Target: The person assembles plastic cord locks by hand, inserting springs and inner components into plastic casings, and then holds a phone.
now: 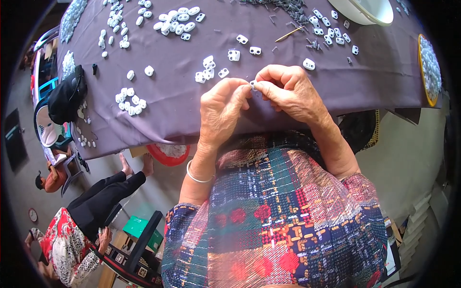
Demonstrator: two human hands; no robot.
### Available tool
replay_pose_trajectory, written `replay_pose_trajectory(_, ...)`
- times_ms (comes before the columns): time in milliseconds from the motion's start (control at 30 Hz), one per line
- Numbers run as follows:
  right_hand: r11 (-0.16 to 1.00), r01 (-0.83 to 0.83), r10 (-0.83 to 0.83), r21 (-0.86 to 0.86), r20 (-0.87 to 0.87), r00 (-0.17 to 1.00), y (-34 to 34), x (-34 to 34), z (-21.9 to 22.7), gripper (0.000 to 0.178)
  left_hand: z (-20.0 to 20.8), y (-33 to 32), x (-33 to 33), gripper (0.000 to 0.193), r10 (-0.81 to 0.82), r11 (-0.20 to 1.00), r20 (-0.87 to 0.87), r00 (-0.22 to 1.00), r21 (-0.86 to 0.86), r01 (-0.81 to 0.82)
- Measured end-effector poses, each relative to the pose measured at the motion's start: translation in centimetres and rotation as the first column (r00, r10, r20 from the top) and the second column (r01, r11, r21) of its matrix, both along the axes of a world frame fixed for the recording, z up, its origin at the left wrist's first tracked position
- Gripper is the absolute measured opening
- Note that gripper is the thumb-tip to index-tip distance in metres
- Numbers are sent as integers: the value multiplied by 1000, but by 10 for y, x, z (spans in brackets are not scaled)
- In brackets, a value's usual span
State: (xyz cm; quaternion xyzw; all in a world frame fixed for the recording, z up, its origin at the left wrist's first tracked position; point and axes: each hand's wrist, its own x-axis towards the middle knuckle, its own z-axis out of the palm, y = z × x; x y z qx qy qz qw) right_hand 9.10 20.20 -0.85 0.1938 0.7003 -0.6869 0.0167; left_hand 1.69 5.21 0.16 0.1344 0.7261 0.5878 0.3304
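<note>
Just over the near edge of the cloth, my left hand and my right hand meet fingertip to fingertip. Between them they pinch a small white two-hole cord lock, mostly covered by the fingers. Beyond the hands lie loose cord lock pieces, and a small cluster of them is close to my left fingers. Another white piece rests past my right knuckles. Small metal springs are heaped at the far side, some scattered nearer.
A brownish-purple cloth covers the table. White pieces form a pile and a ring at left. A thin wooden stick, a white bowl and a yellow-rimmed tray lie beyond. A red basin stands below; another person sits at left.
</note>
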Motion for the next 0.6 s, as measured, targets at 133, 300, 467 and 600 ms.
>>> replay_pose_trajectory(133, 999, -21, 22, 36, -16, 1000, 0, -2, 0, 12, -3, -1, -2, 10, -10, 1000, -4, 1000, -1, 10)
replay_pose_trajectory(300, 996, -63, 63, 65, -1, 998, 0, -5, 3, 12, 0, -1, -2, 10, 5, 1000, -18, 1000, -2, -5)
replay_pose_trajectory(467, 998, -61, 63, 35, -42, 997, 0, -3, -1, 13, -1, -4, 0, 11, -14, 1000, 15, 1000, -15, 14)
replay_pose_trajectory(600, 993, -77, 82, -87, 58, 995, 2, -3, 8, 14, 1, -5, -2, 13, -18, 1000, 58, 998, -14, 19)
